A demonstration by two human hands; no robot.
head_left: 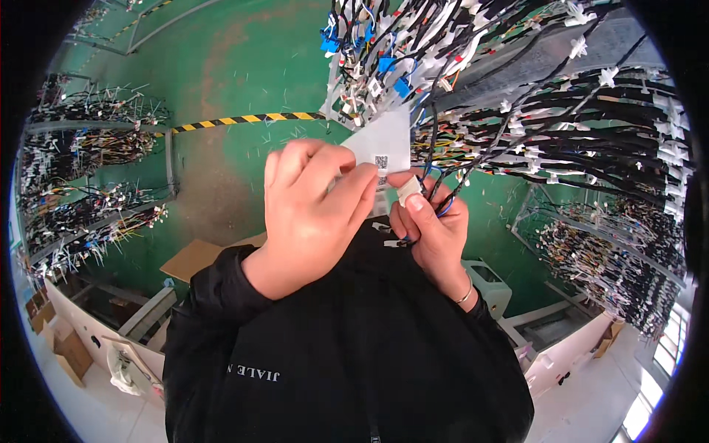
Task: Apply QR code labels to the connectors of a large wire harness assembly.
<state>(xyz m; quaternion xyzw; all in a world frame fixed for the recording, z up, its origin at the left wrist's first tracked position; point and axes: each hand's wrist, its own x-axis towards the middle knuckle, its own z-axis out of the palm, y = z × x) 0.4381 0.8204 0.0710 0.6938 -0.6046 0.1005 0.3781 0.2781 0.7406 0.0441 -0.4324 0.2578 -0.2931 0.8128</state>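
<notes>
My left hand (310,210) is closed in a pinch at the edge of a white label sheet (390,136) that carries small square-code labels. Its fingertips touch the sheet beside one code; whether a single label is lifted off cannot be made out. In my right hand (441,229) a white plastic connector (409,190) is gripped between thumb and fingers, with dark and blue wires (444,205) running out of it. The sheet's lower part passes behind the fingers, close to the connector. More small white connectors (396,242) dangle below my right hand.
Dense wire harnesses (561,140) hang on a rack at the right, reaching close to my hands. Further racks of harnesses stand at left (96,133) and lower right (605,258). Yellow-black tape (244,118) crosses the green floor (214,59). Cardboard (193,258) lies at lower left.
</notes>
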